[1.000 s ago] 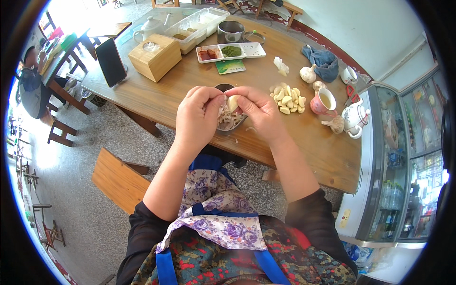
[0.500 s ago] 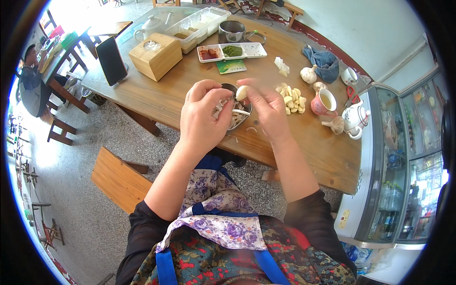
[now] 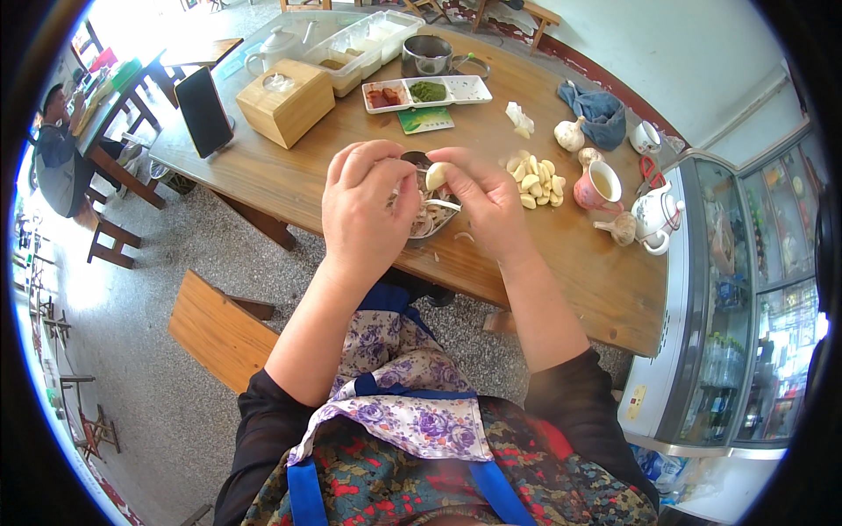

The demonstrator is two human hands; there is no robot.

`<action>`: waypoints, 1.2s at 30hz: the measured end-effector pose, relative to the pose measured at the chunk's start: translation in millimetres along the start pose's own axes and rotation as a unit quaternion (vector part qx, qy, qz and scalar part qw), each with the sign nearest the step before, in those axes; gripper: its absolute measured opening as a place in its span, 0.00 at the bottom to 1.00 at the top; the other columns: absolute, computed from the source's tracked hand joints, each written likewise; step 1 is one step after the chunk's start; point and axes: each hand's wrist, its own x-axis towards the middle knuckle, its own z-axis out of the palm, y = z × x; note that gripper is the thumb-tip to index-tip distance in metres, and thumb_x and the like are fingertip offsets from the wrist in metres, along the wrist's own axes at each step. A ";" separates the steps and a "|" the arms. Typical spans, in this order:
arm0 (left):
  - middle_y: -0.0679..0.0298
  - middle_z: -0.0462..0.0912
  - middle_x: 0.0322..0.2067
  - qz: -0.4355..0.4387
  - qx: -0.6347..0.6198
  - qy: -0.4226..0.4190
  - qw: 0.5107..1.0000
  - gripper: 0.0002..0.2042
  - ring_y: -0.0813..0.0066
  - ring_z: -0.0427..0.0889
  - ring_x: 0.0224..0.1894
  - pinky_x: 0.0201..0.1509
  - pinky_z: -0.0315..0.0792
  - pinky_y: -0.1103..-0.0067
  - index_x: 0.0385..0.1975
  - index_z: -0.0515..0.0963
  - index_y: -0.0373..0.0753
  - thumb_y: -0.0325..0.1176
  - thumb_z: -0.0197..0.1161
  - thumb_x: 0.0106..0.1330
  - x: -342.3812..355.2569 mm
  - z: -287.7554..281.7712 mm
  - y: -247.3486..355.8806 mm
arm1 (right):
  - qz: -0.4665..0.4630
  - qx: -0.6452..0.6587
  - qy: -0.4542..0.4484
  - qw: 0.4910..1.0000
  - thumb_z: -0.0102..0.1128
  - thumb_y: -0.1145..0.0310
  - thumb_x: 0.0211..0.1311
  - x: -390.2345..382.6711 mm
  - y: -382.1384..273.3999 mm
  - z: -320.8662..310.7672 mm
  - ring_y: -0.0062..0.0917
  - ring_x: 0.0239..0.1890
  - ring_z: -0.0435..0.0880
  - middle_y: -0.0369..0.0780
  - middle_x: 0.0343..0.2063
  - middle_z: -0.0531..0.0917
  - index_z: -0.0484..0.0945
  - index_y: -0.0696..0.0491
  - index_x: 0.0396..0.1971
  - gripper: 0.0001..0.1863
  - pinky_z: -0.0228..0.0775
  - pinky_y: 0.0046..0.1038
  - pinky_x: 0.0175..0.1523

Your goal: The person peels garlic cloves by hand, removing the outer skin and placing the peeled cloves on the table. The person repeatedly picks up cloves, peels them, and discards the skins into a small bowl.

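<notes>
A pale garlic clove (image 3: pixel 436 176) is pinched between the thumb and fingers of my right hand (image 3: pixel 488 197), above the metal bowl. Close by on the left, my left hand (image 3: pixel 364 203) has its thumb and fingertips drawn together; what they hold, if anything, cannot be made out. Under both hands a metal bowl (image 3: pixel 455 195) with garlic skins in it stands at the table's near edge, partly hidden by my fingers. Right of my right hand lies a pile of peeled garlic cloves (image 3: pixel 537 182). Whole garlic bulbs (image 3: pixel 569 134) rest farther right.
On the wooden table (image 3: pixel 561 272) stand a pink cup (image 3: pixel 598 187), a white teapot (image 3: pixel 657 219), a sauce tray (image 3: pixel 427 93), a wooden tissue box (image 3: pixel 286 103) and a propped phone (image 3: pixel 203 112). Red scissors (image 3: pixel 649 174) lie near the teapot. A glass-fronted fridge (image 3: pixel 737 307) borders the right side.
Both hands have shifted slightly left over the bowl, the garlic clove moving with my right hand. My left hand's fingertips have drawn a little away from the clove.
</notes>
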 end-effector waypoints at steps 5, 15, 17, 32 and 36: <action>0.63 0.82 0.41 -0.029 0.002 0.035 0.999 0.06 0.59 0.80 0.46 0.52 0.74 0.68 0.31 0.82 0.39 0.23 0.68 0.55 7.6 -4.1 -7.7 | -0.022 -0.033 -0.011 0.999 0.59 0.74 0.71 -0.4 6.6 0.7 0.16 0.45 0.81 0.34 0.43 0.86 0.82 0.55 0.52 0.12 0.74 0.20 0.52; 0.62 0.82 0.40 -0.089 -0.047 -0.052 0.994 0.06 0.55 0.80 0.45 0.57 0.69 0.64 0.30 0.79 0.39 0.25 0.69 0.56 -7.2 -2.4 -4.2 | -0.043 -0.036 0.022 0.998 0.62 0.79 0.67 0.3 8.5 2.8 0.18 0.44 0.82 0.35 0.44 0.86 0.81 0.55 0.53 0.15 0.75 0.22 0.52; 0.61 0.82 0.38 -0.130 -0.074 -0.071 0.986 0.08 0.61 0.81 0.38 0.48 0.73 0.68 0.35 0.78 0.39 0.25 0.69 0.58 -9.5 -2.3 -0.9 | -0.061 -0.078 0.033 0.995 0.63 0.79 0.66 -0.1 8.0 2.9 0.20 0.43 0.82 0.36 0.43 0.86 0.81 0.55 0.52 0.15 0.75 0.23 0.51; 0.62 0.86 0.33 -0.399 -0.457 -0.120 0.786 0.06 0.83 0.83 0.35 0.38 0.76 0.86 0.42 0.80 0.29 0.26 0.62 0.71 0.2 -0.4 -3.8 | -0.286 -0.293 0.083 0.909 0.68 0.83 0.56 -2.3 0.5 9.9 0.34 0.41 0.84 0.41 0.39 0.87 0.82 0.54 0.47 0.18 0.77 0.31 0.45; 0.60 0.85 0.37 -0.397 -0.474 -0.115 0.778 0.08 0.82 0.83 0.37 0.41 0.78 0.85 0.45 0.78 0.28 0.25 0.64 0.70 0.1 -1.8 -1.5 | -0.281 -0.292 0.085 0.910 0.68 0.83 0.55 -2.1 -0.4 10.6 0.33 0.41 0.84 0.41 0.38 0.87 0.83 0.54 0.45 0.17 0.78 0.31 0.44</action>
